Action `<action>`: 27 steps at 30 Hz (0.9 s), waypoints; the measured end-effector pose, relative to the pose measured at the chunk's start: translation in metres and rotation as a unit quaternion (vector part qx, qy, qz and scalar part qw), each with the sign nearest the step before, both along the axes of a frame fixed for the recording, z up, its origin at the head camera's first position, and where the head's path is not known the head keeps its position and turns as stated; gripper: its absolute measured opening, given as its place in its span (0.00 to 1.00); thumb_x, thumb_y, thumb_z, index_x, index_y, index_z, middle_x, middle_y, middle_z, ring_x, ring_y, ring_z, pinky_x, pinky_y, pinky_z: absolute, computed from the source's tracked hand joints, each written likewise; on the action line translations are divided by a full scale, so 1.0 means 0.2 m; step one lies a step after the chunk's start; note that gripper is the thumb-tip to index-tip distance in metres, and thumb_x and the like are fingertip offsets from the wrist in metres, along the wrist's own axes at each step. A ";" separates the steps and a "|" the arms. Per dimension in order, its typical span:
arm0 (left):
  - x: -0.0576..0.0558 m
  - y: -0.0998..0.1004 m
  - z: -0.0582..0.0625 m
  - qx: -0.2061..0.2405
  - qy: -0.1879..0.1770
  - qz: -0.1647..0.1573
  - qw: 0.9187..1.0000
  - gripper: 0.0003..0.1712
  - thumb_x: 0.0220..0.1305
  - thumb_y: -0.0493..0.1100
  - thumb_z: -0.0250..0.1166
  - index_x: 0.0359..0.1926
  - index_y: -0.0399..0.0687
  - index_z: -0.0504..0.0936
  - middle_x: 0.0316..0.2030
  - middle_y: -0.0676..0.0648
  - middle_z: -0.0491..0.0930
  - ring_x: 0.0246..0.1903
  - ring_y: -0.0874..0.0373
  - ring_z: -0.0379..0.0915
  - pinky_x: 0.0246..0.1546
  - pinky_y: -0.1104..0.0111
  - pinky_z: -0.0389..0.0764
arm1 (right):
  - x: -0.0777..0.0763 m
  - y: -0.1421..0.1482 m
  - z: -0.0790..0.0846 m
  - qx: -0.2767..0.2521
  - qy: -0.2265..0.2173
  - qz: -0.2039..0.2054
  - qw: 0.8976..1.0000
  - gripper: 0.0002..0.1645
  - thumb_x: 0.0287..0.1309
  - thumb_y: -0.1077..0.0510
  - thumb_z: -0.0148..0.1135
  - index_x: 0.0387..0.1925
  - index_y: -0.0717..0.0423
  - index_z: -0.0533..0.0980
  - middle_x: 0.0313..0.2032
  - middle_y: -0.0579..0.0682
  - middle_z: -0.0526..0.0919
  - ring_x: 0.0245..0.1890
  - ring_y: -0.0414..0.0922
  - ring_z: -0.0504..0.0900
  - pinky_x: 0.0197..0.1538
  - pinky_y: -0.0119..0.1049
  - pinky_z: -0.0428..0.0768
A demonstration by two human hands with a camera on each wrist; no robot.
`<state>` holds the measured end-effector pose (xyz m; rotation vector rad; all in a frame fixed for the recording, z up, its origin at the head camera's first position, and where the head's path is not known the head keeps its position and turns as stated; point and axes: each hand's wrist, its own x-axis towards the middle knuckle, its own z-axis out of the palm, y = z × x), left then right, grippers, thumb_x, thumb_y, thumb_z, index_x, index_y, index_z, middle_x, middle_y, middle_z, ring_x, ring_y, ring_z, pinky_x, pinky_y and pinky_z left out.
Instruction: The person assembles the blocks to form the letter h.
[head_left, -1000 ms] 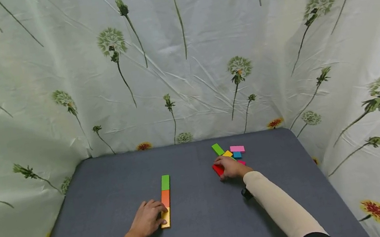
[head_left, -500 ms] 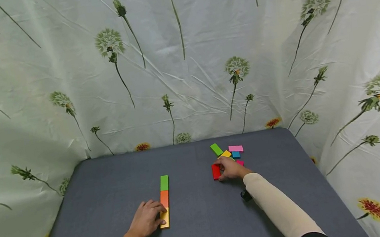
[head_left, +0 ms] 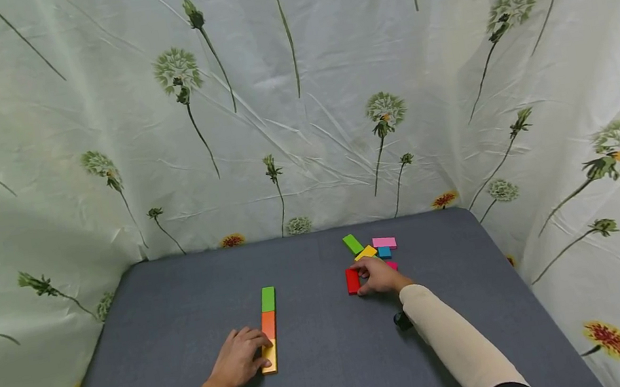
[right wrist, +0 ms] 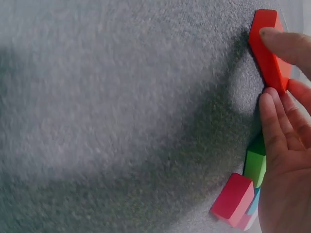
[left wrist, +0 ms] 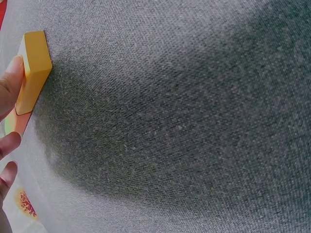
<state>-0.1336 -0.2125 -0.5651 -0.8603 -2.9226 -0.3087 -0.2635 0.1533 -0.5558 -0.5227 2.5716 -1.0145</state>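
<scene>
My left hand (head_left: 240,357) rests at the yellow block (head_left: 272,364), thumb on it and fingertips near its far end. That block lies lengthwise in a row with an orange block (head_left: 268,323) and a green block (head_left: 268,298). In the left wrist view the thumb touches the yellow block (left wrist: 38,68) and the other fingers sit apart from it. Farther right, my right hand (head_left: 380,276) pinches a red block (head_left: 353,281) between thumb and fingers. The right wrist view shows the thumb on one end of the red block (right wrist: 265,41) and fingertips at the other.
Beside the right hand lies a loose group: a lime green block (head_left: 353,243), a yellow block (head_left: 366,252), a pink block (head_left: 385,243), a blue block (head_left: 384,252) and a magenta block (head_left: 392,266). A dandelion-print curtain (head_left: 316,153) hangs behind the dark grey table (head_left: 192,289).
The red block has turned from slanted to nearly straight, pointing away from me, in the right hand's fingers. The left hand and its row have stayed put.
</scene>
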 end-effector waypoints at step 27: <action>-0.01 -0.01 -0.01 0.002 0.005 -0.006 1.000 0.17 0.43 0.54 0.77 0.35 0.56 0.85 0.37 0.57 0.82 0.38 0.59 0.72 0.36 0.63 0.68 | -0.07 -0.36 0.01 -0.011 0.055 0.013 0.998 0.34 0.48 0.57 0.75 0.57 0.60 0.75 0.51 0.53 0.77 0.50 0.50 0.76 0.55 0.46 0.73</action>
